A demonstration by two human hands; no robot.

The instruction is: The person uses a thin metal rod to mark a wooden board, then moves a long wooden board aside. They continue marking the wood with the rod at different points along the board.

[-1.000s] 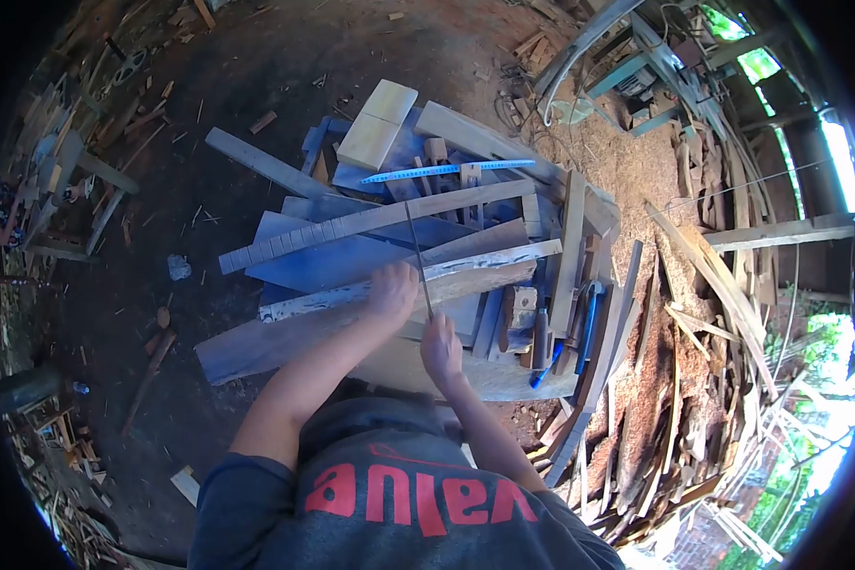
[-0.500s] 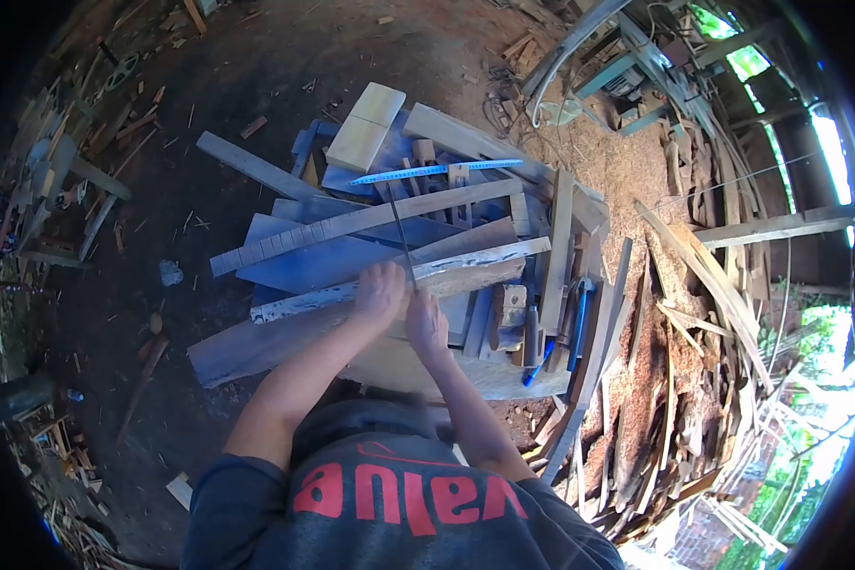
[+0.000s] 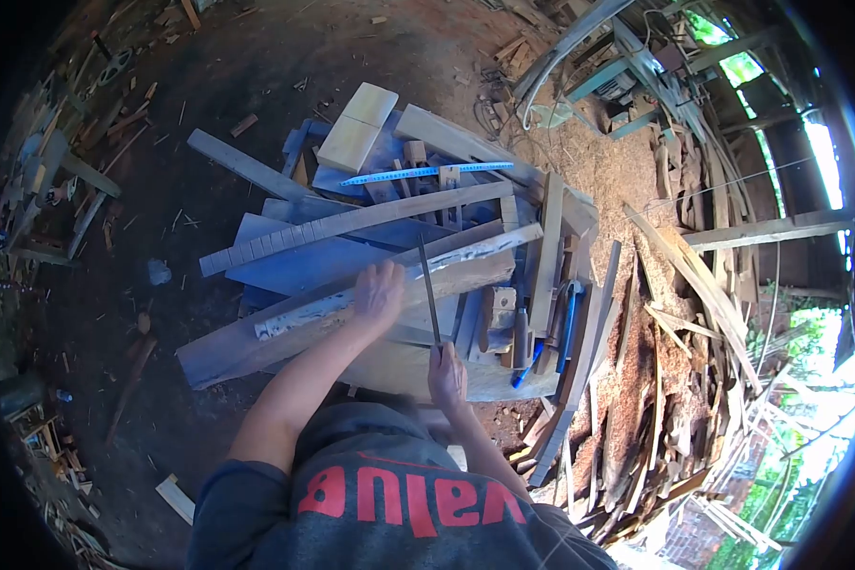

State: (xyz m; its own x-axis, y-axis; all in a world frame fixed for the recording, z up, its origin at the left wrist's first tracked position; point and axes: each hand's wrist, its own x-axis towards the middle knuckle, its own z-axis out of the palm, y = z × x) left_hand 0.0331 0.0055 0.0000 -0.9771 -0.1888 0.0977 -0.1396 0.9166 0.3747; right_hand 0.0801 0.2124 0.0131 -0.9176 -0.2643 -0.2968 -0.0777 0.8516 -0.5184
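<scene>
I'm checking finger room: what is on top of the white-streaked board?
The left hand, and a thin tool from the right hand crosses the board; wood beneath the palm is hidden.

At bottom centre I see a dark grey shirt [image 3: 380, 456]; red "value" lettering [image 3: 423, 506] (upside down to me); short, dark bluish sleeves [image 3: 242, 499].

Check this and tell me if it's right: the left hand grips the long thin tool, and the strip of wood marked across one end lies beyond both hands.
Wrong hand: the head view shows the long thin tool in the right hand. The strip of wood marked across one end does lie beyond both hands.
</scene>
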